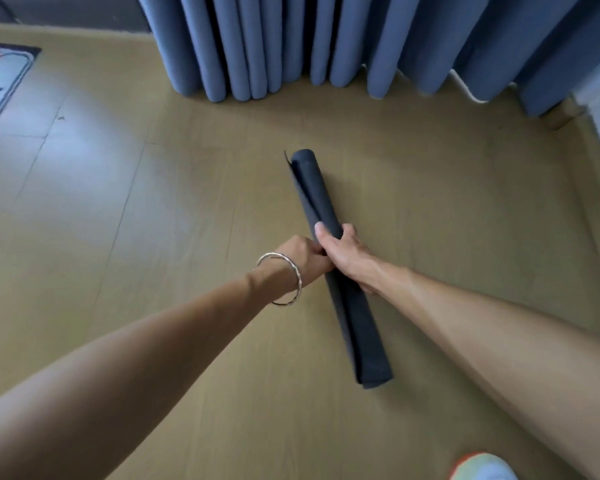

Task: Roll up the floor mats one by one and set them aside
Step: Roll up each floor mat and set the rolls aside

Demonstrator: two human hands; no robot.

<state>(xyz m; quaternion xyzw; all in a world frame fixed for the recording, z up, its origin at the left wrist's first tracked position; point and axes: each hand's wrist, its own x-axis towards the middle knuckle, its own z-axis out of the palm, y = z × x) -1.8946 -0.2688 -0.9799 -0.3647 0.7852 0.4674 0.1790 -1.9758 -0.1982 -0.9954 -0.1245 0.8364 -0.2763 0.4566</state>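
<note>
- A dark rolled mat (312, 188) lies on the wooden floor (153, 202), a tight tube running from near the person away towards the curtain.
- The right hand (343, 252) wraps around the roll near its middle, thumb on top.
- The left hand (302, 258), a silver bangle (281, 282) on its wrist, grips the roll just beside the right, touching it.
- Blue curtain (291, 46) folds hang beyond the roll's far end.
- A flat printed mat (0, 84) lies well apart, far left.

Open floor (153, 202) lies all round the roll (312, 188), hemmed by the curtain (257, 46) beyond (a second mat (4, 88), seemingly well apart, far left).
</note>
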